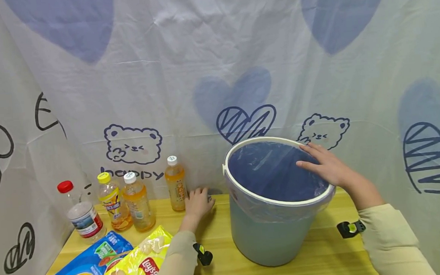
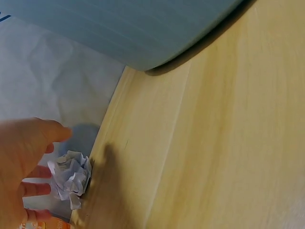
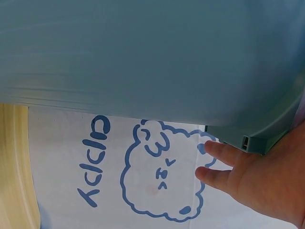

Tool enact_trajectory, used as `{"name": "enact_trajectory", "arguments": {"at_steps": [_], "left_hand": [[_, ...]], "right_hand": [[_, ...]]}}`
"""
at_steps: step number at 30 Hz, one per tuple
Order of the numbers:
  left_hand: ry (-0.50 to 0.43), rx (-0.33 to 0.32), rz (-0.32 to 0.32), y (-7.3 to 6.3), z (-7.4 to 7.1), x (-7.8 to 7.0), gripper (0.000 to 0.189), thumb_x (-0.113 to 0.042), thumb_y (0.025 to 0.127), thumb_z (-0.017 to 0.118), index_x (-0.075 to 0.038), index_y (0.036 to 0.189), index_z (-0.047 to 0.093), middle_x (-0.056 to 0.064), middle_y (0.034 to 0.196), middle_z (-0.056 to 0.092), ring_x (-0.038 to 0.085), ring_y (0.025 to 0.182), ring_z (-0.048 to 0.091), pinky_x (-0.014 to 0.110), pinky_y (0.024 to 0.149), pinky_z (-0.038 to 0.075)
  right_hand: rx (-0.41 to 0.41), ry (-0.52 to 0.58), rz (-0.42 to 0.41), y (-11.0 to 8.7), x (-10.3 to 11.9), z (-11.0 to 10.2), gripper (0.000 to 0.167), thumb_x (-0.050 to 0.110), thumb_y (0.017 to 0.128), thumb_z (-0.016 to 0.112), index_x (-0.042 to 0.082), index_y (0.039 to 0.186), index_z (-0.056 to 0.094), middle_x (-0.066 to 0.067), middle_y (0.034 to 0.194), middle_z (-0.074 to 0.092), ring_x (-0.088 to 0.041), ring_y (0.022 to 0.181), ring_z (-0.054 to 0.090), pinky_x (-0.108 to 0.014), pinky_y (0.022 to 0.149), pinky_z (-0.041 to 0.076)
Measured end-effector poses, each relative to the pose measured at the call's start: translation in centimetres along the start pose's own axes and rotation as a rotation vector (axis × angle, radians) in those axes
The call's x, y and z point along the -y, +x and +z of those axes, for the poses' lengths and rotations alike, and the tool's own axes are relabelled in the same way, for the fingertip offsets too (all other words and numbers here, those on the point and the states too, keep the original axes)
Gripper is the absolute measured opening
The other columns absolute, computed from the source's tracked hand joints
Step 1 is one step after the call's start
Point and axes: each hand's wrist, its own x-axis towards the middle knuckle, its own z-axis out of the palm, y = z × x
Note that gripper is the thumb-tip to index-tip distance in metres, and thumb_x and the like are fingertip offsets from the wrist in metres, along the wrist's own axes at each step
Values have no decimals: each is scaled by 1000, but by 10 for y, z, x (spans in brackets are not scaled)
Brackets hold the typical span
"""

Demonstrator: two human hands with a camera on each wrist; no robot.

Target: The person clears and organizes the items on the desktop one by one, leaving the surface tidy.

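Note:
At the back of the table, my left hand [image 1: 198, 204] reaches down beside a bottle of orange drink [image 1: 176, 188]. In the left wrist view, a crumpled paper ball [image 2: 71, 179] lies by the table's back edge. The fingers and thumb of that hand are spread around it, with a gap between thumb and paper. My right hand [image 1: 327, 164] rests at the right rim of a grey-blue bin [image 1: 268, 239] lined with a clear bag. Its thumb is over the bin's opening; in the right wrist view, two straight fingers [image 3: 217, 179] extend outside the wall.
To the left stand a red-capped bottle [image 1: 85, 217], a yellow-capped bottle [image 1: 114, 205] and a white-capped bottle [image 1: 138, 205]. A blue chip bag [image 1: 87, 263] and a yellow chip bag [image 1: 137, 264] lie in front of them. A printed curtain [image 1: 187, 93] hangs behind the table.

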Motion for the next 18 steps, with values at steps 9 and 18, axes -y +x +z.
{"name": "enact_trajectory", "arguments": {"at_steps": [9, 18], "left_hand": [[48, 68, -10, -4, 2, 1, 45, -30, 90, 64, -9, 130, 58, 17, 133, 55, 40, 127, 47, 62, 100, 38], [91, 54, 49, -11, 4, 3, 44, -26, 87, 69, -8, 126, 61, 19, 124, 56, 40, 119, 50, 61, 94, 41]], "right_hand": [[-2, 10, 1, 0, -1, 2, 79, 57, 95, 46, 11, 155, 23, -27, 161, 9, -53, 145, 9, -74, 109, 14], [-10, 19, 0, 0, -4, 1, 79, 57, 95, 46, 11, 155, 23, -27, 161, 9, -54, 145, 9, -74, 109, 13]]}}
